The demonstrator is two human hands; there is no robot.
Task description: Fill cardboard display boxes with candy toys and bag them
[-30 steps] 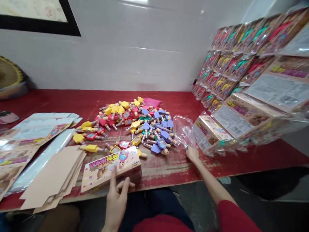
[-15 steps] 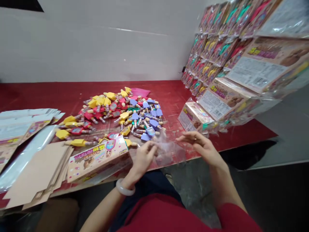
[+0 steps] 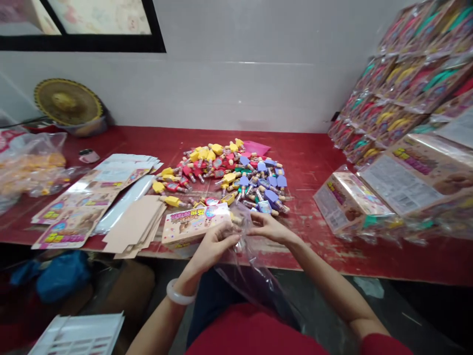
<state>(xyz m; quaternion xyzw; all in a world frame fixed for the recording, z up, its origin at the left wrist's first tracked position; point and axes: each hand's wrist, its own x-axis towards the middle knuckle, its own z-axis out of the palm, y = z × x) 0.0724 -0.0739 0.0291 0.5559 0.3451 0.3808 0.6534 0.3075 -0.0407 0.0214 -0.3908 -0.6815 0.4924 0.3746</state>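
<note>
A clear plastic bag [image 3: 254, 276] hangs over the table's front edge toward my lap. My left hand [image 3: 216, 244], with a white bangle on its wrist, pinches the bag near its upper end. Opposite it, the fingers of my right hand [image 3: 271, 229] close on the bag's other side. Just left of my hands, a printed carton [image 3: 195, 224] lies at the front edge, partly covered by my left hand. Behind them is a heap of small toys with coloured caps: yellow ones [image 3: 210, 154], red ones [image 3: 188, 172] and purple ones [image 3: 271, 197].
Flat tan card pieces [image 3: 135, 222] and printed sheets [image 3: 79, 217] lie to the left on the red table [image 3: 306, 162]. Bagged cartons [image 3: 353, 199] are stacked high on the right. A round fan [image 3: 68, 101] and bulging plastic bags [image 3: 33, 162] sit far left.
My view has swung left, bringing the window and fan into sight. My right hand has come in from the right and closed on the bag, which now hangs lower, toward my lap.
</note>
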